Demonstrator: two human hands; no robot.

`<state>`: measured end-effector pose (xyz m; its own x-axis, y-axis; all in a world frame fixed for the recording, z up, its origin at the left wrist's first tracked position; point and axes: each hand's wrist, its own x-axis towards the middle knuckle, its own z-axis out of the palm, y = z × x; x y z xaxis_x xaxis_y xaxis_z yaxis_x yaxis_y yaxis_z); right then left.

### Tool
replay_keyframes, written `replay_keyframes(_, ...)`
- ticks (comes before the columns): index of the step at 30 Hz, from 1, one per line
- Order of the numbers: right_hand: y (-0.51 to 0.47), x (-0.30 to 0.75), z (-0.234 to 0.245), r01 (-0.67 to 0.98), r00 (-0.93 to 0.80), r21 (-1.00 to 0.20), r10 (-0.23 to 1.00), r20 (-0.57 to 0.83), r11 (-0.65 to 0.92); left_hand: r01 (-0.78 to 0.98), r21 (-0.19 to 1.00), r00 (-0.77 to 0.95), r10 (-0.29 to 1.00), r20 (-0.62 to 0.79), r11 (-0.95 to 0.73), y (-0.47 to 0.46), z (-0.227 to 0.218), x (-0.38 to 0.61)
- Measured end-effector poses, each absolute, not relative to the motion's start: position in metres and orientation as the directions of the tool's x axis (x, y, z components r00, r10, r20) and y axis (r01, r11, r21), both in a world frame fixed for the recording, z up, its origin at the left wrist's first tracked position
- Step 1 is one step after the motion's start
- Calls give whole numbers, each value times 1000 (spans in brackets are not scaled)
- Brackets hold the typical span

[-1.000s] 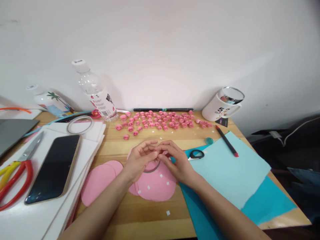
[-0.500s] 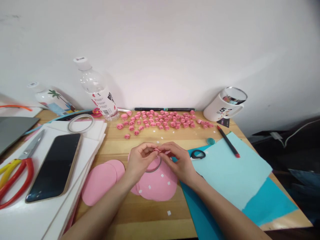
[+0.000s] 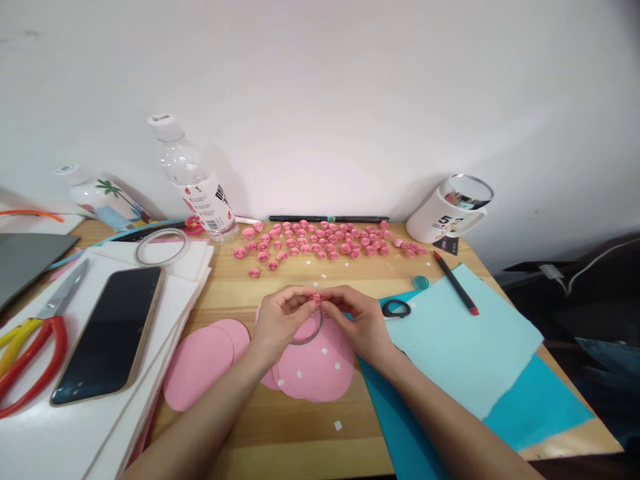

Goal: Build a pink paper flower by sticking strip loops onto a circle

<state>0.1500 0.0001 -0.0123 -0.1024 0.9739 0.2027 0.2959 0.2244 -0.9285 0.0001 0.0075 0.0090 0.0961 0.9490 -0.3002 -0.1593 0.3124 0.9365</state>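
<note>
Between the fingertips of my left hand (image 3: 285, 317) and my right hand (image 3: 357, 317) is a small rolled pink paper rose (image 3: 316, 299), pinched from both sides. Both hands are closed on it above a stack of pink paper circles (image 3: 317, 373). A roll of tape (image 3: 313, 335) lies on that stack, partly hidden by my left hand. More pink paper circles (image 3: 197, 367) overlap on the table to the left. Many finished-looking pink paper roses (image 3: 303, 243) stand in loose rows beyond my hands. Small white paper bits (image 3: 338, 425) are scattered about.
On the left are a phone (image 3: 110, 333), scissors (image 3: 45, 327) and a tape ring (image 3: 163, 247) on white sheets. A bottle (image 3: 197, 180) and a mug (image 3: 450, 210) stand by the wall. Blue paper (image 3: 460, 340), a red-tipped marker (image 3: 456, 283) and black-handled scissors (image 3: 397, 309) lie right.
My right fingers have shifted slightly right and opened a little around the pink paper rose, so more of its coil shows. The things on the table have stayed put.
</note>
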Motion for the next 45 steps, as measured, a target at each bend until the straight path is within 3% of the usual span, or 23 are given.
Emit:
replay_keyframes(9, -1, 148, -10, 263, -120, -945, 979, 166, 193, -119, 949, 65, 956, -286, 292, 8, 11, 1)
replay_keyframes(17, -3, 147, -8, 318, -181, -892, 944, 277, 323, -63, 988, 10, 990, -138, 138, 8, 9, 0)
replay_keyframes(21, -3, 147, -8, 314, -144, -899, 951, 272, 304, -64, 979, 59, 980, -190, 194, 8, 9, 0)
replay_keyframes(27, -1, 148, -9, 188, -69, -974, 991, 117, 128, -155, 944, 160, 951, -266, 290, 7, 7, 1)
replay_keyframes(32, -1, 147, -9, 127, -79, -987, 993, 90, 100, -227, 911, 154, 936, -317, 346, 7, 8, 0)
replay_keyframes(38, -2, 147, -7, 244, -119, -927, 957, 263, 285, -268, 906, 140, 943, -302, 329, 10, 10, -2)
replay_keyframes(45, 0, 150, -11, 447, -194, -734, 856, 479, 512, -119, 950, 152, 951, -268, 287, 7, 8, -1)
